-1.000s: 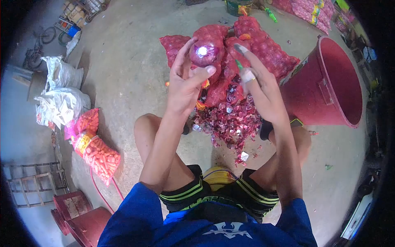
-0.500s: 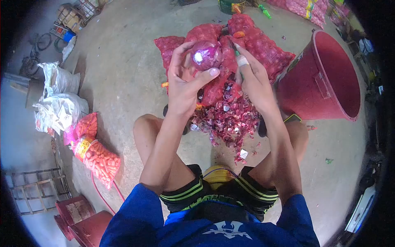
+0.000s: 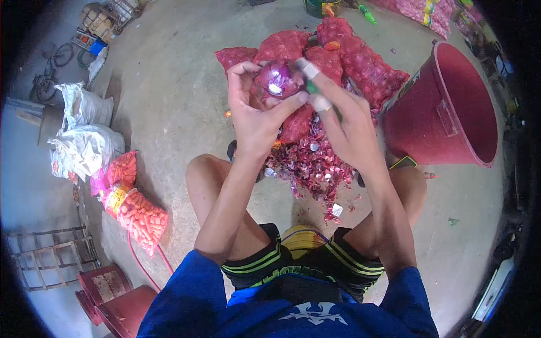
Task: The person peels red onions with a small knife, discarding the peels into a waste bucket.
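A shiny purple-red onion [image 3: 276,79] is cupped in my left hand [image 3: 252,115], its thumb and fingers curled around it. Close against the onion's right side is my right hand [image 3: 350,115], with pale wraps on two fingers. Its fingers are wrapped round a small green-handled tool [image 3: 311,87], blurred by motion; any blade is hard to make out. Red mesh sacks of onions [image 3: 363,65] lie beyond my hands. Below them a heap of dry onion skins [image 3: 321,169] covers the floor between my feet.
A large red bin [image 3: 439,107] stands tilted at the right. White sacks [image 3: 87,149] and a bag of carrots [image 3: 142,219] are at the left. More red containers [image 3: 127,310] sit at the lower left. A yellow seat [image 3: 301,238] shows between my legs.
My right hand has moved left, up against the onion, bringing the green tool along. The onion is turned a little in my left hand. The whole view has shifted slightly.
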The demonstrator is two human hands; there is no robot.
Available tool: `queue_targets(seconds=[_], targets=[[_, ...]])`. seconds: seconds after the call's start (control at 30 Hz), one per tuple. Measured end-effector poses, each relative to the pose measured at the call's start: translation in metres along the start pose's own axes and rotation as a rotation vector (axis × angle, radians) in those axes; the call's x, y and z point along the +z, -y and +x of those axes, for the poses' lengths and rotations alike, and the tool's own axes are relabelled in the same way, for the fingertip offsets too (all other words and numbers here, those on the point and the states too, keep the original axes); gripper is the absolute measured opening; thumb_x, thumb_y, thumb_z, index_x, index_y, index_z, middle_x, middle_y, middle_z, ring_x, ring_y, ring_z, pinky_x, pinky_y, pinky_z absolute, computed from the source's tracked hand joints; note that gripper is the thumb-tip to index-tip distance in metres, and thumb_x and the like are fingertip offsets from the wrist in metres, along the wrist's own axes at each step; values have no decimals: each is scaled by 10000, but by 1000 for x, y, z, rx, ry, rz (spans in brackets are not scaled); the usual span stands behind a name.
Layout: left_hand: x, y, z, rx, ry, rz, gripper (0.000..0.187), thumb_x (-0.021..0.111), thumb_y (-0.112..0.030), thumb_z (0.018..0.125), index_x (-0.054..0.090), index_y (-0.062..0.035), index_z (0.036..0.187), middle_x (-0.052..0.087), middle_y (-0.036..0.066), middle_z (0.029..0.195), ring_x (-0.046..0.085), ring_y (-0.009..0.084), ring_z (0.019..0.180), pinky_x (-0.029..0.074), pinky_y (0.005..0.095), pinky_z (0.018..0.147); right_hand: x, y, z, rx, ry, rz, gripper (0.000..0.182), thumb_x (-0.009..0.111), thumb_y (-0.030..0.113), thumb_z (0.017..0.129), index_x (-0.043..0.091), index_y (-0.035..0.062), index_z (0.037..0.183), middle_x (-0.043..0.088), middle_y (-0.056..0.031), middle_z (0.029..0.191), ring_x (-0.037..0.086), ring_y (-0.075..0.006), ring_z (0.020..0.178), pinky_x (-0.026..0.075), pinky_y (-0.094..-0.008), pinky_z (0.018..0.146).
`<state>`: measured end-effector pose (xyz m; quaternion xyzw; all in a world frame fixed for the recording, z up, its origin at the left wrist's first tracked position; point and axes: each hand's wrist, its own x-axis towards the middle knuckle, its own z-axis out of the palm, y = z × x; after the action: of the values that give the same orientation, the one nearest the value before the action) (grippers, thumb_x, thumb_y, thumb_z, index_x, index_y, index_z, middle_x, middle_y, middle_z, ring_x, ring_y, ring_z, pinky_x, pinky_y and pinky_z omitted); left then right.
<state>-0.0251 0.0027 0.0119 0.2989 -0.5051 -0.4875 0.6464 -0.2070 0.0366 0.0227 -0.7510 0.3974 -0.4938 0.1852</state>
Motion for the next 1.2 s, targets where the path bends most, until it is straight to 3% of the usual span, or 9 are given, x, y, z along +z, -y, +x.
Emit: queue_targets(seconds=[0.2,0.27,0.47,0.6,0.7,0.83,0.93,1.1,1.2], targets=[[8,-9,-4,-98,69,-83,753,906,114,749,451,-84,1315,568,85,1323,659,188,1199,618,300,914,-4,3,3,225,-80,195,438,586,34,1054,620,30,1490,760,-233,1246,770,-272,999,574,-394,899],[4,-7,-3,-85,70,-71,749,886,132,759,455,-78,1334,575,99,1334,660,210,1229,618,341,984,-4,1,2,219,-87,240,419,571,68,1087,614,35,1503,776,-158,1106,693,-153,890,563,-351,842],[1,-15,0,-148,161,-345,775,850,171,766,456,-73,1388,588,118,1359,651,246,1271,597,393,1072,-10,-18,0,470,-66,300,439,588,144,1101,596,59,1531,636,-34,845,556,-68,719,480,-283,674],[-2,-9,1,-64,153,-198,796,853,177,752,461,-76,1398,583,116,1378,645,235,1268,595,393,1067,-18,-5,0,389,-52,248,486,627,159,1073,578,74,1549,675,-72,838,624,-152,689,505,-313,682],[-1,-11,-2,-100,86,-157,807,859,177,741,466,-76,1398,580,111,1387,640,223,1259,592,390,1062,-20,8,-1,86,25,132,608,693,121,991,541,97,1580,749,-218,980,702,-375,751,560,-385,717],[0,-10,-2,-55,70,-94,783,871,168,736,479,-74,1370,581,99,1374,633,211,1253,600,368,1034,-16,6,-1,-7,9,68,621,694,106,982,538,105,1583,767,-229,1039,722,-365,761,572,-396,726],[0,-8,-1,-43,84,-85,768,875,163,737,482,-69,1354,583,102,1369,634,211,1253,604,360,1026,-24,15,2,144,133,52,588,679,74,980,569,94,1557,768,-242,1091,756,-369,818,587,-405,757],[1,-12,-2,-101,102,-66,767,879,157,738,476,-59,1353,589,108,1360,650,212,1231,608,363,1027,-17,-4,4,-12,-19,88,509,644,24,983,626,38,1491,758,-237,1222,773,-379,989,587,-396,875],[4,-15,-2,-120,146,-96,769,878,157,741,471,-59,1356,599,108,1344,662,214,1217,613,368,1027,-20,-5,4,85,-4,187,515,646,53,1003,599,39,1516,756,-216,1269,770,-362,1052,574,-387,932]])
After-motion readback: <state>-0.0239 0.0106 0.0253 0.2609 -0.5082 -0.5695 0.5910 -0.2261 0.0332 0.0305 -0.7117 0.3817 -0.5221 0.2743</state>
